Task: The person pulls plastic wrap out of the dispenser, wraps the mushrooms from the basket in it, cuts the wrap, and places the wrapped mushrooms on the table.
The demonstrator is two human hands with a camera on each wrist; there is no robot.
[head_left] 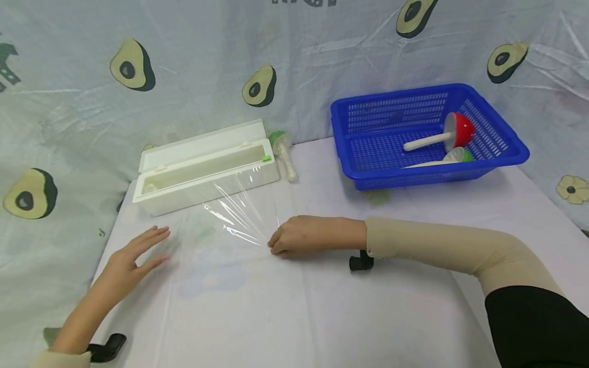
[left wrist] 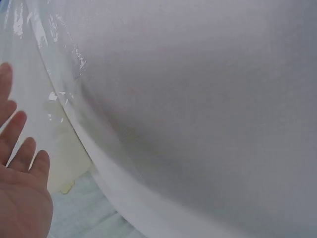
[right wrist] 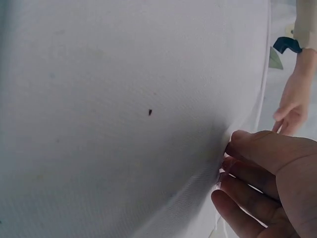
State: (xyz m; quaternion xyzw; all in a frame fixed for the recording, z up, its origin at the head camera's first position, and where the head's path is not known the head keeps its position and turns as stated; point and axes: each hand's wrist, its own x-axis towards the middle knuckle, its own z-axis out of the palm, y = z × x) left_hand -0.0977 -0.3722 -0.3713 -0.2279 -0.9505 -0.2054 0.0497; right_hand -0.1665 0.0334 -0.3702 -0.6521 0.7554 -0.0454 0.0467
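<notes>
Head view: mid-frame, the right hand (head_left: pixel 306 236) pinches the corner of the cling film (head_left: pixel 241 212), which stretches from the white dispenser box (head_left: pixel 207 166) at upper left down to the worktop (head_left: pixel 294 306). The left hand (head_left: pixel 131 255), lower left, hovers flat with fingers straight, holding nothing. The film looks thin, light and clingy, likely to crease; its edge seems the best hold. A blue basket (head_left: pixel 428 135) sits upper right.

Left wrist view: only open fingers (left wrist: pixel 22 163) and film glare.

Right wrist view: the pinching fingertips (right wrist: pixel 237 136) close up, which the head view blurs.
</notes>
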